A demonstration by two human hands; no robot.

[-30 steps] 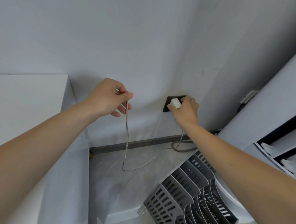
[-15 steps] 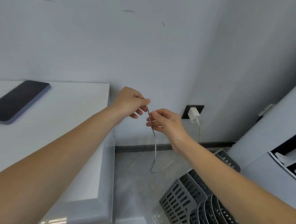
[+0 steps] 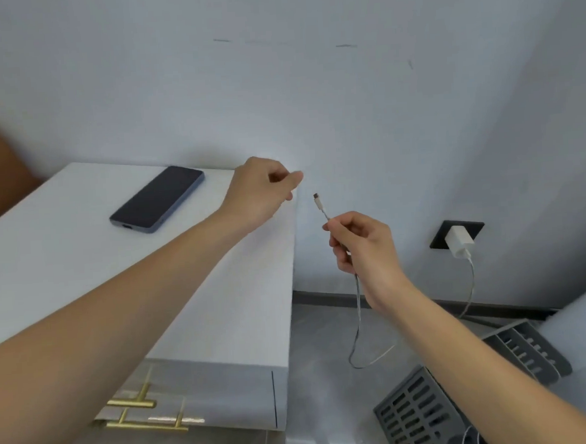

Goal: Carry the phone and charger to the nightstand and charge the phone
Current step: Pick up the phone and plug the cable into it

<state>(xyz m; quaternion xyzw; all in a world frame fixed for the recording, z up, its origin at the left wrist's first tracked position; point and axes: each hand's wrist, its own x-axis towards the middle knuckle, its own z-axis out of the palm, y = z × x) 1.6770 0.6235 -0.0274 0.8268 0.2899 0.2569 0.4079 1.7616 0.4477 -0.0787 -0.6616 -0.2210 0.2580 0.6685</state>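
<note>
1. while the right hand (image 3: 361,243) pinches the charging cable (image 3: 358,307) a little below its tip, the small connector (image 3: 318,201) sticks up free above the thumb and forefinger
2. the left hand (image 3: 260,189) hangs just up and to the left of that connector, fingers curled in loosely with thumb and forefinger near each other, holding nothing i can see and not touching the cable
3. below the right hand the cable drops, loops over the grey floor (image 3: 325,384), then climbs away to the right of the right wrist
4. it ends at the white charger (image 3: 459,240), which sits plugged into the dark wall socket (image 3: 440,237), well off to the right of the right hand
5. the phone (image 3: 158,199) lies flat, dark screen up, on the white nightstand (image 3: 46,257), to the left of the left hand and clear of it
6. under the right forearm a grey slotted file rack (image 3: 416,416) lies on the floor
</note>
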